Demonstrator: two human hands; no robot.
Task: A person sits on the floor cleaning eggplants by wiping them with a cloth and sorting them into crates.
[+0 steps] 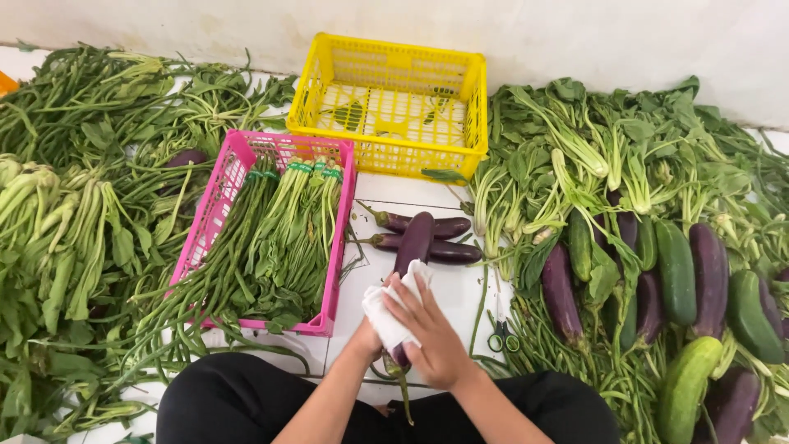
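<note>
A long purple eggplant [415, 238] is held over the white floor in front of me. My left hand [367, 339], mostly hidden under the cloth, grips its stem end. My right hand [431, 333] presses a white cloth [390, 308] around the eggplant's lower part. Two more purple eggplants [436, 238] lie just behind it on the floor. My black-trousered knees frame the bottom of the view.
A pink crate [220, 193] with bundled leafy greens sits left of centre; a yellow crate [394, 103] stands behind. Green-handled scissors [501, 333] lie to the right. Piles of greens, eggplants and cucumbers [675, 271] cover both sides.
</note>
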